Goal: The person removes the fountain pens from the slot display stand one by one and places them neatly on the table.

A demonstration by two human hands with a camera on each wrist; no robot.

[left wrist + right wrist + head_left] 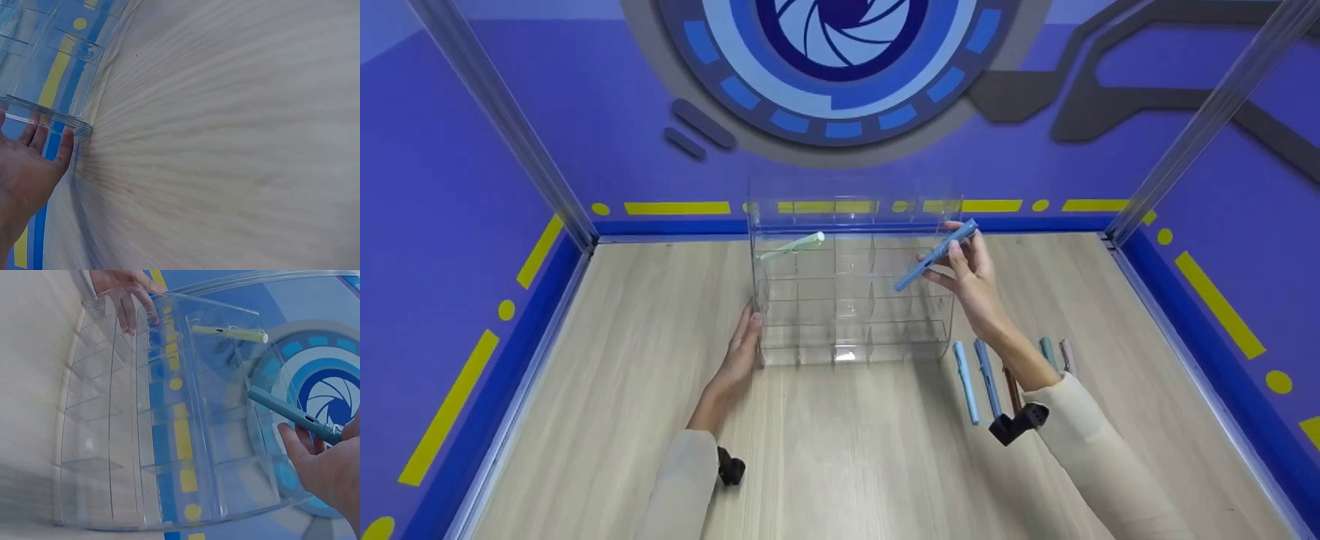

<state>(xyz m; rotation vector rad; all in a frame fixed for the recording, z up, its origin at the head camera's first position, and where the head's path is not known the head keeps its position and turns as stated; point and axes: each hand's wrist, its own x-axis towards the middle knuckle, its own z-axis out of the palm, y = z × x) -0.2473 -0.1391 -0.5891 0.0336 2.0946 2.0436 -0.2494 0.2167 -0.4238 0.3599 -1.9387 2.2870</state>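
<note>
A clear acrylic organizer [851, 300] with a grid of compartments stands upright on the wooden bench [840, 450], near the far wall. The right hand [971, 281] is at about 3 o'clock from the organizer's middle, right against its right side, and pinches a blue pen [936, 255] between thumb and fingers. The pen is tilted, its upper end toward 1 o'clock and its lower tip pointing toward 7 o'clock into the right-hand column of compartments; the right wrist view shows the pen just at the open front of the grid, and I cannot tell whether the tip is already inside a cell.

The left hand [739, 352] lies at 8 o'clock from the organizer, fingers straight and relaxed, fingertips touching its lower left corner; it holds nothing.

A pale green pen [793, 246] rests slanted in a top-left compartment, at 11 o'clock.

On the bench at 5 o'clock from the organizer, just beside the right forearm, lie several spare pens [982, 379]: two light blue ones side by side, and others partly hidden behind the arm.
</note>
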